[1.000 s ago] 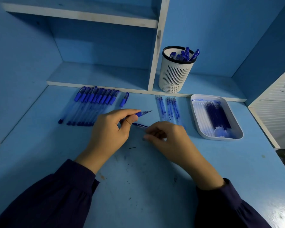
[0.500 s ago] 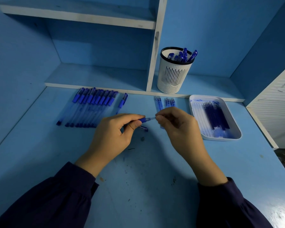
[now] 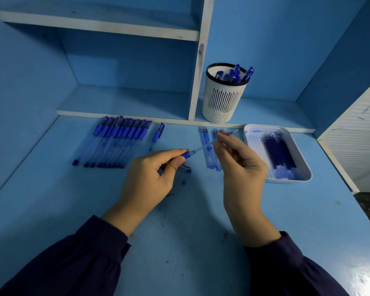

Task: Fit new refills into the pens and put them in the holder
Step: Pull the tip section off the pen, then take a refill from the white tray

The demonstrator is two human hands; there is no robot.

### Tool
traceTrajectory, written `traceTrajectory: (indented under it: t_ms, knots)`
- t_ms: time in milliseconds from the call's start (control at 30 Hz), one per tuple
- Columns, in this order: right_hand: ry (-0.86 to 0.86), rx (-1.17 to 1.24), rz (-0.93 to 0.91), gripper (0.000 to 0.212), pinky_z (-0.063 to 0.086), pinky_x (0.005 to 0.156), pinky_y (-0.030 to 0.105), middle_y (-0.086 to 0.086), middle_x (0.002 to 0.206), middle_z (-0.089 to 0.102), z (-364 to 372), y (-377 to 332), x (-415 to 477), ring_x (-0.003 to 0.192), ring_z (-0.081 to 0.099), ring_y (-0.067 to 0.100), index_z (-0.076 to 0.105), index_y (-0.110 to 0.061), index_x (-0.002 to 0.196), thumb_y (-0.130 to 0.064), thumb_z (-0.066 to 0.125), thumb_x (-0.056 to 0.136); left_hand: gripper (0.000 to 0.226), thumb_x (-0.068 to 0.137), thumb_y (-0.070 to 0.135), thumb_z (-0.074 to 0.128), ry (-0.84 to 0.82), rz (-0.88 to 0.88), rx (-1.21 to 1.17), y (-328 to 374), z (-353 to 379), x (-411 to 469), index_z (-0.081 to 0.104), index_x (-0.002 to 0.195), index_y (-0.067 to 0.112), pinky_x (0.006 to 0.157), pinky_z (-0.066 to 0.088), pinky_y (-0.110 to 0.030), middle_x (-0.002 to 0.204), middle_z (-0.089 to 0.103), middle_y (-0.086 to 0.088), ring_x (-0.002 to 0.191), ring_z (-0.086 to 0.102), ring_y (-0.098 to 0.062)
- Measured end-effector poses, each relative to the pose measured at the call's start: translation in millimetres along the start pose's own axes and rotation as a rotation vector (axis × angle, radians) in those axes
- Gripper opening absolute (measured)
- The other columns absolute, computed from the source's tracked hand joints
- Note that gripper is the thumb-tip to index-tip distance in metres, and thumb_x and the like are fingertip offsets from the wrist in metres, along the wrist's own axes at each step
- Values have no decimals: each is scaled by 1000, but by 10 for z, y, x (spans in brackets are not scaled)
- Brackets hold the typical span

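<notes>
Fingers of the left hand (image 3: 150, 176) clamp a pen barrel (image 3: 186, 155); the right hand (image 3: 240, 165) pinches the refill (image 3: 203, 148) protruding from it, the holder (image 3: 221, 103) standing beyond the right fingers.

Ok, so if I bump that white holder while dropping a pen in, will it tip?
Probably not easily: the holder stands flat on the shelf, though taller than wide. Slotted plastic, so likely light and may slide if pushed. The pens lean to its right rim, so a high knock might rock it that way.
</notes>
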State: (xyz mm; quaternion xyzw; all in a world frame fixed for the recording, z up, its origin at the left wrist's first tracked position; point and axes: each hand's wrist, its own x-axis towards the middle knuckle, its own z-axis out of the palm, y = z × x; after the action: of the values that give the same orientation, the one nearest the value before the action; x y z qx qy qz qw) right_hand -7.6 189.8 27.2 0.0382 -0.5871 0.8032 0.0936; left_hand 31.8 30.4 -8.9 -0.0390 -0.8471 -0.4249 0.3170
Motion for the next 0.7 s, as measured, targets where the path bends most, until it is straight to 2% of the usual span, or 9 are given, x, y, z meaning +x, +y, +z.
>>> traceTrajectory:
  t_ms: [67,167,267,433,500,600,700]
  knots:
    - [1,-24,24,21,51,81,20,2,85,72,-5,20,8,83,64,10,75,-14,93,3,66,86,31,94,38,59,-8,-4,-3,3,1,0,74,116,22,48,46,-24,90,74,17,57,59,-11]
    - [11,-2,46,18,55,87,28,7,88,75,-4,23,41,85,68,16,74,-7,98,4,64,87,30,94,37,59,-24,-26,-3,1,3,1,73,116,22,51,49,-24,91,74,16,64,63,-9]
    - [77,61,27,18,54,83,23,2,86,75,-34,-26,153,82,67,11,72,-4,99,5,63,87,27,95,33,62,-44,-44,0,-11,-12,5,73,116,21,59,54,-27,93,74,14,77,69,-10]
    - [110,156,-5,17,48,77,18,1,90,71,-140,-119,349,85,63,11,69,-7,94,5,60,88,23,95,25,63,-68,1,7,11,-21,23,73,114,17,70,48,-12,98,73,10,85,67,-8]
    - [64,140,37,18,48,76,19,2,90,71,-158,-132,443,84,61,13,70,-9,91,5,60,88,23,96,24,61,-63,12,11,23,-23,24,72,115,17,67,48,-14,98,71,9,84,65,-9]
    - [-136,-100,122,19,50,74,21,2,87,72,-117,-112,594,77,61,11,72,-12,90,4,62,86,24,97,23,59,-34,-3,-2,25,-36,24,70,118,17,62,48,-27,95,65,14,81,59,-9]
    - [-346,-512,86,20,50,68,19,1,85,71,-14,-37,715,70,59,8,74,-13,93,1,62,86,26,97,20,57,-4,2,8,10,-34,26,68,120,16,65,48,-28,91,61,13,79,56,-10]
